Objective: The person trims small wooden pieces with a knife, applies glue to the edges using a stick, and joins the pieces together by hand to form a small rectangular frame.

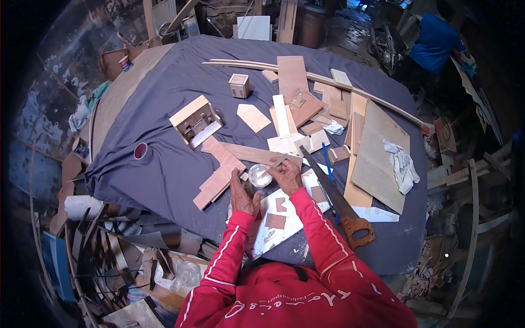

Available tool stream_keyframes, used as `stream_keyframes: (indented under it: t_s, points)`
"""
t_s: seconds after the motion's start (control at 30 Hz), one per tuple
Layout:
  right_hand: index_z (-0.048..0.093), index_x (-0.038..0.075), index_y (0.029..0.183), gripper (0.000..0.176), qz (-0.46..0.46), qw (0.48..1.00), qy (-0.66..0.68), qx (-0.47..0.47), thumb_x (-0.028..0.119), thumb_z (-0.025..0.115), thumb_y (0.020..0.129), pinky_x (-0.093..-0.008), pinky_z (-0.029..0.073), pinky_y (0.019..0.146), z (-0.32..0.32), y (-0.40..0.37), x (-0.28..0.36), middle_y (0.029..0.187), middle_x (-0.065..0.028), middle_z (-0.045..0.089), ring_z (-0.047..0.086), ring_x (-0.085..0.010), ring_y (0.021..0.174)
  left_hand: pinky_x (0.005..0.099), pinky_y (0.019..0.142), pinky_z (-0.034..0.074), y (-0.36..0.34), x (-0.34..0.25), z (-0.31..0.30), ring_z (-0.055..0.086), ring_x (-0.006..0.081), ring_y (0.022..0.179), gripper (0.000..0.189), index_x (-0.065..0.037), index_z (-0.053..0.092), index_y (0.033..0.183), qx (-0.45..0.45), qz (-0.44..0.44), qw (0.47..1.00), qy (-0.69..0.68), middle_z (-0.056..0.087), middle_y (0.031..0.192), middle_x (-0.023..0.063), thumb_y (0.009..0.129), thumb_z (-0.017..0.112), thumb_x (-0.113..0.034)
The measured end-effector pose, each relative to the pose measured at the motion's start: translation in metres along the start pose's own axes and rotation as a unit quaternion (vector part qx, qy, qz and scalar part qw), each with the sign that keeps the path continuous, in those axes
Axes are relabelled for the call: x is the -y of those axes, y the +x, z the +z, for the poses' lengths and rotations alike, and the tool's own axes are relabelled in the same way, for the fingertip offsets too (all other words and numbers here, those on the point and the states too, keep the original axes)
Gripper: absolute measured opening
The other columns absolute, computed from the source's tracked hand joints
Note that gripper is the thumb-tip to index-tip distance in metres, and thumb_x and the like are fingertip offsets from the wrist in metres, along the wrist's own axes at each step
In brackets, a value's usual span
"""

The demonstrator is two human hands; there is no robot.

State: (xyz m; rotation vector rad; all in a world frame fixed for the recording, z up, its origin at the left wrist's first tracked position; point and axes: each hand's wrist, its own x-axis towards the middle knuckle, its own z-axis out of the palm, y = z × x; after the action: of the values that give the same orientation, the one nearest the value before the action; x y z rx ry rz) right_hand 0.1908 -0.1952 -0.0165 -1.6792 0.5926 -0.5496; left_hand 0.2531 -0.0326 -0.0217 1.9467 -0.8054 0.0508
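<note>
My right hand (287, 176) pinches a small thin flat piece (280, 159) just above a round clear container with white stuff in it (260, 176). Left of that container is my left hand (244, 197), its fingers stretched out and the thumb apart. A tiny wooden block (244, 176) lies by its fingertips. Beyond both hands runs a long wooden strip (246, 152). Stepped reddish plywood pieces (220, 170) lie to the left. Under my forearms is a white board (284, 218) bearing small brown cut pieces (275, 221).
A handsaw (344, 210) and blue pencil (327, 158) lie right of my hands. Further off stand a small open-fronted wooden model (197, 121), a wooden cube (239, 86) and a round cup (142, 151). Plywood sheets (380, 158) cover the right side. A person in blue (435, 44) is at back right.
</note>
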Motion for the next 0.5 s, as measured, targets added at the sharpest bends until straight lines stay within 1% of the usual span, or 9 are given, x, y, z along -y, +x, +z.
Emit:
stream_keyframes:
  t_s: [0.07,0.1,0.13,0.23,0.27,0.33,0.37,0.4,0.5]
  points:
    - [0.066,-0.002,0.108,0.035,0.014,0.999,-0.030,0.006,0.020,0.075,0.082,-0.0213,0.044,0.059,0.000,-0.001,0.008,0.074,-0.0022,0.066,0.055,-0.0048,0.065,0.0414,0.108,0.034,0.003,-0.005,0.006,0.043,0.0410,0.127,0.093,0.003,0.019,0.144,0.020,-0.033,0.998,-0.055,0.043,0.135,0.0264,0.066,0.071,0.002]
    - [0.067,-0.002,0.105,0.034,0.021,0.999,-0.045,0.009,0.020,0.075,0.082,-0.0216,0.044,0.059,0.002,-0.001,0.010,0.073,-0.0021,0.066,0.055,-0.0050,0.065,0.0412,0.107,0.034,0.005,-0.004,0.011,0.044,0.0409,0.127,0.094,0.002,0.019,0.144,0.018,-0.035,0.997,-0.061,0.043,0.135,0.0264,0.066,0.072,0.001]
    - [0.068,-0.002,0.102,0.031,-0.005,0.997,-0.077,0.000,0.022,0.074,0.083,-0.0235,0.044,0.057,0.003,-0.002,0.010,0.071,-0.0027,0.065,0.055,-0.0065,0.063,0.0410,0.107,0.035,0.005,0.000,0.016,0.045,0.0408,0.126,0.095,0.002,0.018,0.144,0.016,-0.038,0.997,-0.067,0.043,0.135,0.0263,0.067,0.072,0.000]
    - [0.068,-0.001,0.101,0.033,-0.013,0.987,-0.161,0.017,0.028,0.070,0.085,-0.0268,0.045,0.057,0.006,-0.001,0.020,0.070,-0.0072,0.064,0.055,-0.0103,0.061,0.0410,0.105,0.037,0.005,0.004,0.027,0.048,0.0423,0.122,0.097,0.001,0.015,0.146,-0.002,-0.020,0.997,-0.069,0.044,0.134,0.0284,0.068,0.072,-0.003]
    - [0.067,0.000,0.097,0.035,-0.035,0.978,-0.207,0.021,0.033,0.067,0.086,-0.0333,0.048,0.059,0.004,-0.003,0.025,0.072,-0.0145,0.064,0.060,-0.0203,0.062,0.0410,0.104,0.038,0.005,0.004,0.029,0.048,0.0426,0.122,0.097,0.001,0.014,0.146,-0.008,-0.020,0.998,-0.066,0.044,0.134,0.0293,0.068,0.072,-0.003]
    - [0.065,-0.001,0.093,0.035,-0.089,0.969,-0.230,-0.008,0.033,0.067,0.086,-0.0374,0.049,0.062,0.005,-0.003,0.024,0.074,-0.0176,0.065,0.063,-0.0279,0.066,0.0413,0.103,0.039,0.004,0.008,0.032,0.048,0.0444,0.121,0.099,0.001,0.012,0.146,-0.010,-0.023,0.997,-0.073,0.043,0.133,0.0329,0.068,0.072,-0.005]
    - [0.065,-0.001,0.091,0.035,-0.117,0.964,-0.240,-0.019,0.033,0.067,0.086,-0.0394,0.049,0.063,0.006,-0.004,0.023,0.076,-0.0191,0.065,0.064,-0.0318,0.067,0.0413,0.103,0.039,0.002,0.010,0.034,0.048,0.0447,0.121,0.100,0.002,0.011,0.146,-0.012,-0.023,0.998,-0.064,0.042,0.133,0.0332,0.068,0.072,-0.004]
    - [0.063,-0.002,0.087,0.033,-0.099,0.967,-0.237,-0.004,0.031,0.067,0.086,-0.0424,0.050,0.066,0.005,-0.005,0.031,0.077,-0.0200,0.065,0.064,-0.0382,0.073,0.0412,0.103,0.039,0.001,0.011,0.034,0.048,0.0450,0.121,0.100,0.002,0.011,0.146,-0.013,-0.024,0.998,-0.054,0.042,0.133,0.0334,0.068,0.072,-0.004]
    - [0.064,-0.001,0.080,0.037,-0.124,0.968,-0.218,-0.017,0.036,0.065,0.085,-0.0450,0.049,0.065,0.008,-0.006,0.025,0.074,-0.0226,0.063,0.063,-0.0410,0.072,0.0414,0.103,0.039,-0.003,0.013,0.036,0.048,0.0459,0.121,0.101,0.002,0.009,0.146,-0.017,-0.021,0.999,-0.045,0.042,0.133,0.0341,0.067,0.072,-0.002]
